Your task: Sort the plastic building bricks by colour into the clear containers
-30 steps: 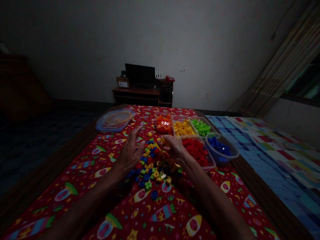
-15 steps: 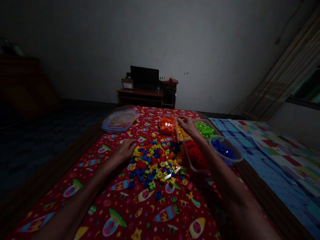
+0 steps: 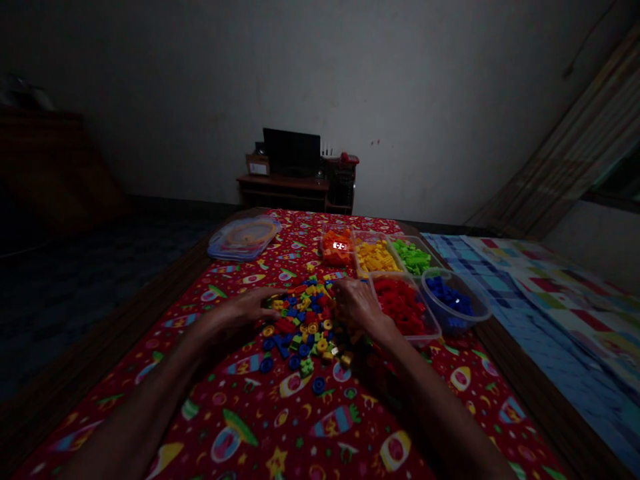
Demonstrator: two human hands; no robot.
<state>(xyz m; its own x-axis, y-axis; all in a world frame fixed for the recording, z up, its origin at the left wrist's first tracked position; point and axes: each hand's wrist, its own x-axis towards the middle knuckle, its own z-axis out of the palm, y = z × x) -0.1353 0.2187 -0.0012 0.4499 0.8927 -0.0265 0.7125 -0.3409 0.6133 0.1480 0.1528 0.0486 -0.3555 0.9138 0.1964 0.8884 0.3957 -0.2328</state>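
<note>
A pile of mixed coloured toy bricks point(image 3: 305, 330) lies on a red patterned cloth point(image 3: 300, 427). My left hand point(image 3: 247, 308) rests at the pile's left edge, fingers reaching into the bricks. My right hand point(image 3: 356, 301) sits on the pile's right side, fingers curled down among the pieces; what they grip is hidden. Behind and to the right stand clear tubs of sorted bricks: orange point(image 3: 337, 247), yellow point(image 3: 376, 257), green point(image 3: 413, 255), red point(image 3: 403, 307), and a round bowl of blue point(image 3: 454, 300).
A stack of clear lids point(image 3: 244, 237) lies at the cloth's far left. A checked blanket point(image 3: 550, 313) covers the floor to the right. A low desk with a dark screen point(image 3: 292, 153) stands against the far wall. The room is dim.
My right hand has come back from the yellow tub to the right side of the pile. My left hand stays at the pile's left edge.
</note>
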